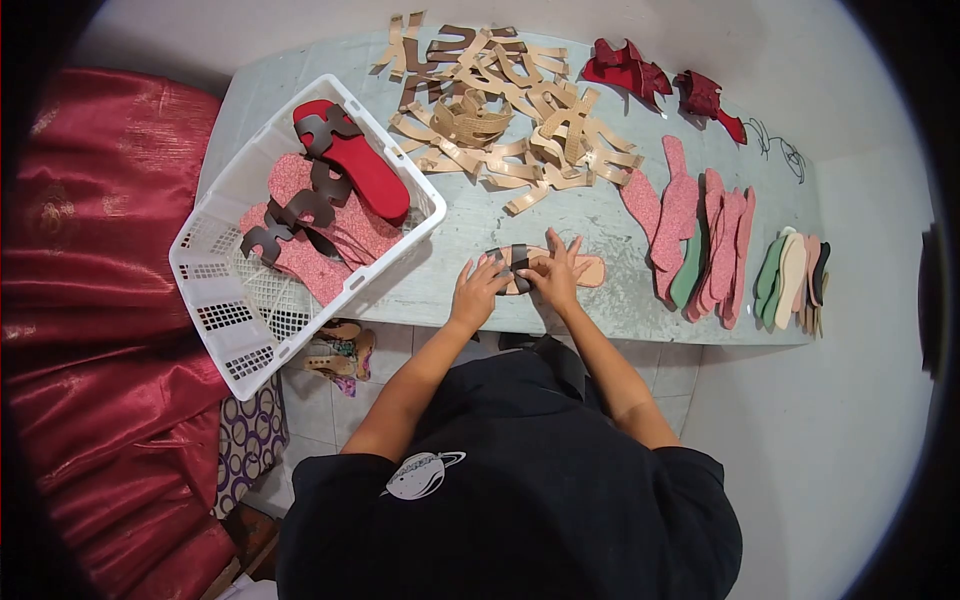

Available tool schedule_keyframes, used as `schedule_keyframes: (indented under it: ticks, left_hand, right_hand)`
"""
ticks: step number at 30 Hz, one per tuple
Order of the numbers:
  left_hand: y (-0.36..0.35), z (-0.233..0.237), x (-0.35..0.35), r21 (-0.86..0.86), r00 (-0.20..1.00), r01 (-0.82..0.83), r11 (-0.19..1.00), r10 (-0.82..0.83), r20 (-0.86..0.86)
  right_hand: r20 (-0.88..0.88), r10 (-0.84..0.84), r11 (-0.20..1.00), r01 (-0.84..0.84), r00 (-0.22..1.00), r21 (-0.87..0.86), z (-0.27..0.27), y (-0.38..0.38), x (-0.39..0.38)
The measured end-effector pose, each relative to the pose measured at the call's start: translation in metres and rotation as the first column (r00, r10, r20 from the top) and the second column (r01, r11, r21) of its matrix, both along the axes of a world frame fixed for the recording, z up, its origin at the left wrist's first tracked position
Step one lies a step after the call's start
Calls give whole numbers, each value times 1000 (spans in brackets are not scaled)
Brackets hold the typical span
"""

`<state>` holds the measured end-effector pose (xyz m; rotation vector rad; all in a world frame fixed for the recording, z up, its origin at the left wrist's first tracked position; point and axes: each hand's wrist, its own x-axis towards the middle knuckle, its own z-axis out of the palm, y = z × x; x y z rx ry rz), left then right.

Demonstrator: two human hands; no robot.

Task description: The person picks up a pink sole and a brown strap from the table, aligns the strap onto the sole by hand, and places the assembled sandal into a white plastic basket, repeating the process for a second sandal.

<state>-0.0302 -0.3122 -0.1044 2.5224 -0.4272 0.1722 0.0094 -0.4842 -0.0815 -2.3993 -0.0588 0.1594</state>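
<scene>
A tan sandal sole [591, 271] lies flat near the table's front edge, with dark straps [519, 262] across it. My left hand [480, 292] rests at the sole's left end, its fingers closed on the strap's left side. On the right side of the strap, my right hand [553, 270] pinches the strap with thumb and index finger, while its other fingers are raised and spread. The fingers partly cover the sole and straps.
A white basket [345, 290] holding pink soles and a red sandal [365, 175] stands left. Tan strap pieces [520, 110] are heaped behind. Red sandals [628, 75], pink soles [677, 205] and smaller soles [788, 280] lie right.
</scene>
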Motion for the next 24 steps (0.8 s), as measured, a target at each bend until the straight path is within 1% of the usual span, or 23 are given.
schedule_keyframes:
  ticks: [2, 6, 9, 11, 13, 14, 18, 22, 24]
  left_hand:
    - [0, -1, 0, -46, 1000, 1, 999, -1, -9]
    - [0, 0, 0, -54, 1000, -4, 999, 2, -27]
    - [1, 0, 0, -47, 1000, -7, 999, 6, -30]
    - [0, -3, 1, -109, 998, -63, 992, 61, -27]
    - [0, 0, 1, -127, 997, -68, 990, 65, -30]
    - [0, 1, 1, -143, 997, -74, 987, 70, -34]
    - [1, 0, 2, -157, 998, -51, 986, 46, -34]
    - [1, -3, 2, -141, 998, -52, 989, 48, -35]
    - [1, -2, 2, -139, 998, -59, 989, 55, -36]
  right_hand:
    - [-29, -4, 1000, 3, 1000, -29, 1, 0, 2]
    - [-91, -17, 996, 9, 996, -83, 7, 1, 5]
    - [-91, -23, 994, 13, 996, -112, 10, 2, 5]
    - [-88, -19, 991, 7, 996, -135, 9, 3, 4]
    - [-83, -13, 988, 0, 996, -156, 11, 7, 5]
    - [-114, -39, 984, 19, 993, -175, 12, 9, 6]
    - [-185, -77, 971, 32, 980, -236, 19, 13, 9]
    - [-209, -72, 969, 19, 975, -245, 26, 15, 15]
    - [-264, -88, 948, -1, 960, -318, 30, 18, 22]
